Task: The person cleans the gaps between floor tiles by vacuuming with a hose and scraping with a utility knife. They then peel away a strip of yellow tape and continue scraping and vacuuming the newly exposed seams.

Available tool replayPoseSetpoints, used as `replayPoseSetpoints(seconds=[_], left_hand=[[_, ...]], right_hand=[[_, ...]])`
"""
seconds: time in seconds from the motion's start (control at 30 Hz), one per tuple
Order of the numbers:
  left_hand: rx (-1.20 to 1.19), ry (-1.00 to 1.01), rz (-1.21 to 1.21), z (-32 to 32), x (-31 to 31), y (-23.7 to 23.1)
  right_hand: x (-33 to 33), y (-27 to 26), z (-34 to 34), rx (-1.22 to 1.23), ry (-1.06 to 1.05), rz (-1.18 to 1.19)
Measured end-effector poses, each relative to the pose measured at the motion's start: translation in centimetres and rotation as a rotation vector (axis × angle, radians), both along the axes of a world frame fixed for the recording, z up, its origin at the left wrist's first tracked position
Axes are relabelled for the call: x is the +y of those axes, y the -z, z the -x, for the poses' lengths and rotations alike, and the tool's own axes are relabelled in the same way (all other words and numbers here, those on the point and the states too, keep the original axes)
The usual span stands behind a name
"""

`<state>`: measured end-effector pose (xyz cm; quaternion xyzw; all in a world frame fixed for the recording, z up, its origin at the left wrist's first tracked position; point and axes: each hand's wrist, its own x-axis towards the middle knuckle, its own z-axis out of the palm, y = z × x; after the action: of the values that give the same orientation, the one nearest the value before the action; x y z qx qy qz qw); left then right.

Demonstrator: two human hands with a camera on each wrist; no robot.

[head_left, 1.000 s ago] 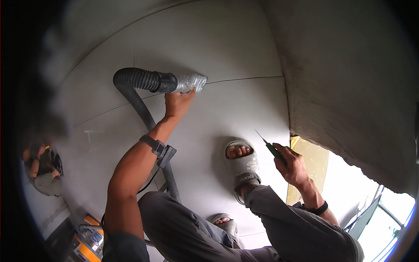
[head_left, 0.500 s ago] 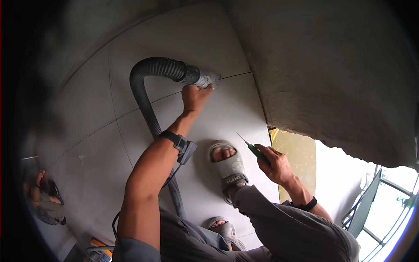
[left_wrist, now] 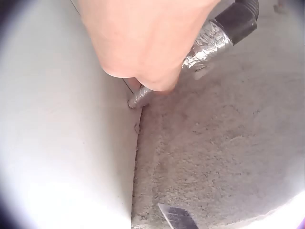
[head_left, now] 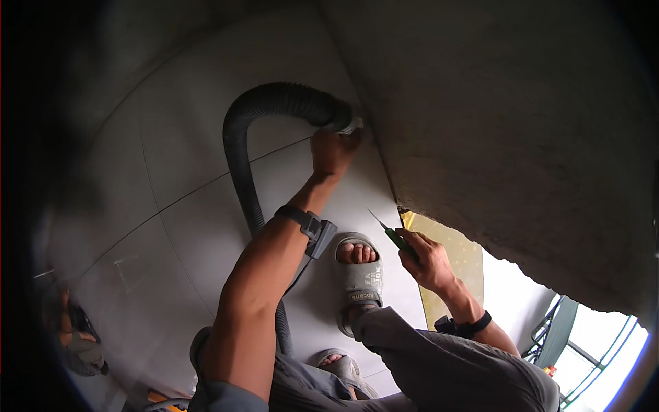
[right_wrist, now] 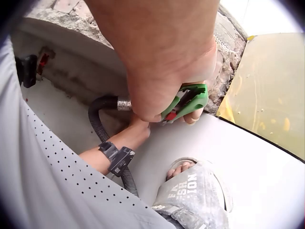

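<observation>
My left hand (head_left: pixel 334 152) grips a vacuum nozzle wrapped in silver tape (left_wrist: pixel 208 46), joined to a black corrugated hose (head_left: pixel 238 161). In the left wrist view the taped tip pokes out below the fingers, right at the corner where the pale floor tiles (left_wrist: pixel 62 143) meet the rough wall (left_wrist: pixel 224 143). My right hand (head_left: pixel 431 263) holds a green-handled utility knife (right_wrist: pixel 196 99) above the floor beside the right foot. Its blade (left_wrist: pixel 177 217) is out, pointing forward, and shows at the bottom of the left wrist view.
A sandalled foot (head_left: pixel 360 275) stands between the hands, the other (head_left: pixel 338 367) farther back. Right of the floor lie a yellowish board (head_left: pixel 446 264) and a bright opening under the wall's ragged edge. Thin dark seams run between the tiles. A person's reflection (head_left: pixel 79 336) shows at left.
My left hand has slid the nozzle rightward along the tile seam to the wall, drawing the hose with it. The right hand keeps its hold on the knife. The head view has shifted.
</observation>
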<state>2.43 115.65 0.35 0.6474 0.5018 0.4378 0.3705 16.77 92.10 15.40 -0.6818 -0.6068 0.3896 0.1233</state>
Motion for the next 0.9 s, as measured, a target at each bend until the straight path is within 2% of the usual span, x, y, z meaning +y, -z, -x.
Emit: replayPoseSetpoints(seconds=[0.1,0.17,0.23,0.27,0.3,0.33,0.37,0.4,0.47,0.6,0.67,0.73,0.77,0.83,0.87,0.9], left_hand=[[0.006,0.034,0.166,1.4,-1.1,0.8],[-0.015,0.016,0.037,2.9,-1.7,3.9],[0.048,0.074,0.013,5.3,-3.8,6.5],[-0.034,0.104,0.005,6.8,-5.0,7.7],[-0.145,0.172,0.266,8.7,-7.2,7.0],[-0.070,0.167,0.109,10.3,-8.5,8.5],[-0.180,0.154,0.215,10.4,-9.2,10.1],[-0.043,0.117,0.160,11.8,-9.4,11.8],[0.120,0.095,0.147,13.8,-7.9,11.2],[0.222,-0.041,0.350,19.8,-1.7,12.4],[0.315,-0.164,0.262,22.9,-0.5,11.3],[0.555,-0.276,0.546,28.9,1.4,15.9],[0.550,-0.275,0.541,30.9,1.5,16.8],[0.589,-0.432,0.383,34.3,1.4,18.3],[0.587,-0.441,0.393,36.4,1.2,20.4],[0.554,-0.376,0.261,38.9,1.2,23.0]], right_hand=[[-0.8,0.3,0.1,-0.045,0.011,0.021],[-0.4,0.1,0.0,-0.048,0.035,-0.012],[-1.5,-0.1,0.3,-0.010,0.022,0.094],[-2.3,0.3,0.6,-0.007,0.014,0.073],[-3.2,1.4,1.0,-0.012,0.005,0.054],[-4.4,2.6,1.1,-0.025,-0.014,0.003],[-4.8,3.5,0.5,-0.041,-0.025,-0.053],[-5.6,4.3,0.3,-0.025,-0.019,-0.032],[-6.1,5.2,0.4,-0.031,0.006,-0.006],[-6.1,4.8,0.8,-0.044,0.017,-0.001],[-6.3,4.7,0.9,-0.021,0.015,-0.056],[-6.5,4.7,0.7,-0.027,0.012,-0.052],[-6.3,4.8,0.7,-0.024,0.001,-0.043],[-5.6,5.1,0.8,-0.017,-0.003,-0.044],[-5.4,6.4,0.8,-0.001,-0.009,-0.027],[-5.2,7.9,0.8,-0.002,-0.027,-0.019]])
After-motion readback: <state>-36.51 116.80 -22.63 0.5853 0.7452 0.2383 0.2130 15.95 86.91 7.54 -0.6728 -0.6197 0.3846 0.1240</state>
